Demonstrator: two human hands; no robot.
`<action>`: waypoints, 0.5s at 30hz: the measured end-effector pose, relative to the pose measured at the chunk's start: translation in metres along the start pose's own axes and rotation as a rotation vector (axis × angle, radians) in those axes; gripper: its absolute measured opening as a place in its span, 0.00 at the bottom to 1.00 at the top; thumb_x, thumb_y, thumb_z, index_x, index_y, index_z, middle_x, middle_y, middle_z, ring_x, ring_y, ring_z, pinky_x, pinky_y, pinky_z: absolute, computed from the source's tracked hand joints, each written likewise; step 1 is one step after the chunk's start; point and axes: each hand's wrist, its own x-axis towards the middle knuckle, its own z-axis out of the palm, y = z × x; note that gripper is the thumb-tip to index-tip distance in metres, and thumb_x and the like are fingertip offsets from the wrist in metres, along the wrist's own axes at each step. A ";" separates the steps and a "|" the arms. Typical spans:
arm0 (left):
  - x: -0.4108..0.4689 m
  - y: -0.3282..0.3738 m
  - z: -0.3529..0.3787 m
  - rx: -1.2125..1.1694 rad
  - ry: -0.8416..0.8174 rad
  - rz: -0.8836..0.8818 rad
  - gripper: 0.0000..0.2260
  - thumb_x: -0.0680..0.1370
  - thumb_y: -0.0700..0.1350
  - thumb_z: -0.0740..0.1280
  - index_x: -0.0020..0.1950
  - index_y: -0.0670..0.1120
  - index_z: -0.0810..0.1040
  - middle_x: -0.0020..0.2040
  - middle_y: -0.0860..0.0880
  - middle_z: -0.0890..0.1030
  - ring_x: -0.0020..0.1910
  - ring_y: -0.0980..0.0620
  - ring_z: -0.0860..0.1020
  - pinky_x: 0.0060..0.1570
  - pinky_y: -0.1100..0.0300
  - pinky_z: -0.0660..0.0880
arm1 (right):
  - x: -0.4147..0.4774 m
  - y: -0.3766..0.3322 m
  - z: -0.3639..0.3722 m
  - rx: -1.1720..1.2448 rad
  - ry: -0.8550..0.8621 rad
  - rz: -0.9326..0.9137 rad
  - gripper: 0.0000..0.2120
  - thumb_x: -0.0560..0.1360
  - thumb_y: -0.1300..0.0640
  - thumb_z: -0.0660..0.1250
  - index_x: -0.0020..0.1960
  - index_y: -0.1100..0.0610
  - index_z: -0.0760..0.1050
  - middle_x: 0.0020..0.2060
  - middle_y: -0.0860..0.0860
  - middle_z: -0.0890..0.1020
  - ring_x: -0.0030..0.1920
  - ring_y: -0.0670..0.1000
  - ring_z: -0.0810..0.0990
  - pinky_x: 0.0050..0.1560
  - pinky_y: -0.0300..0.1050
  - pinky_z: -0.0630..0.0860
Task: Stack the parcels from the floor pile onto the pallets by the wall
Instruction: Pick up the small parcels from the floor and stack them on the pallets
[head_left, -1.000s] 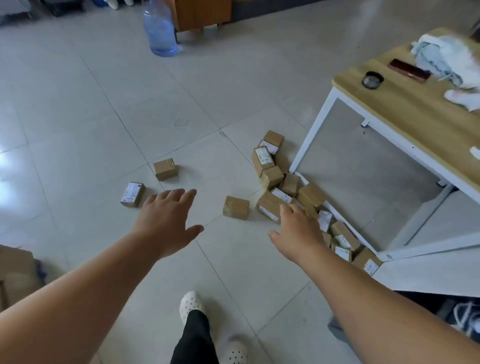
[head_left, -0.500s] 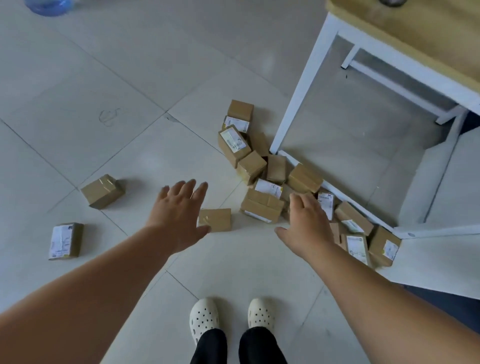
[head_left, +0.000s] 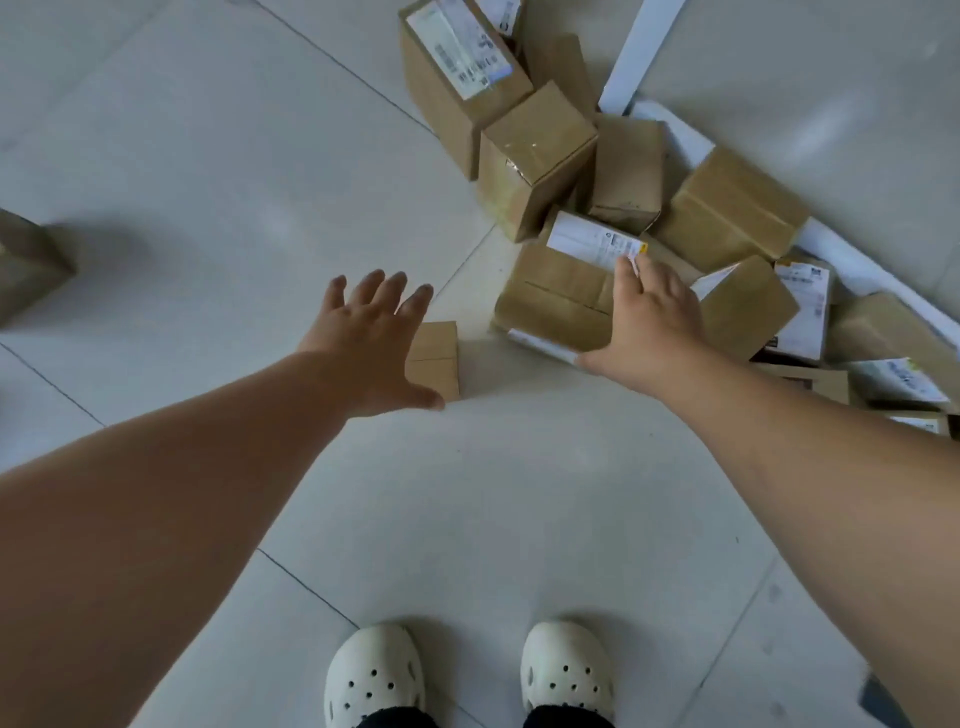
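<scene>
The left hand is spread wide and holds nothing; a small box lies beside its thumb. The right hand reaches over a larger box, fingers nearly straight, contact unclear. The pile lies beyond its fingertips.

Bright, diffuse light; pale glare patches on the floor, soft shadows beside parcels; wide-angle curvature and blur at edges.
</scene>
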 end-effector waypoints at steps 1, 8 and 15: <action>0.010 0.000 0.016 0.010 -0.018 -0.005 0.56 0.66 0.76 0.64 0.80 0.50 0.39 0.81 0.44 0.45 0.79 0.44 0.44 0.76 0.41 0.43 | 0.010 0.002 0.011 -0.007 -0.023 0.014 0.61 0.66 0.35 0.74 0.80 0.57 0.38 0.80 0.56 0.43 0.79 0.59 0.45 0.77 0.55 0.48; 0.037 0.002 0.068 0.025 -0.001 -0.063 0.51 0.67 0.63 0.71 0.78 0.48 0.43 0.68 0.45 0.68 0.65 0.42 0.69 0.64 0.45 0.68 | 0.046 0.008 0.047 -0.036 -0.055 0.107 0.65 0.62 0.40 0.78 0.79 0.51 0.33 0.78 0.58 0.50 0.77 0.60 0.50 0.76 0.58 0.50; -0.025 -0.016 0.011 -0.542 0.050 -0.342 0.43 0.64 0.60 0.73 0.73 0.51 0.56 0.57 0.48 0.69 0.58 0.45 0.68 0.56 0.45 0.73 | -0.015 -0.021 0.012 0.147 -0.030 0.166 0.60 0.62 0.40 0.76 0.80 0.55 0.43 0.74 0.59 0.59 0.75 0.61 0.56 0.74 0.54 0.56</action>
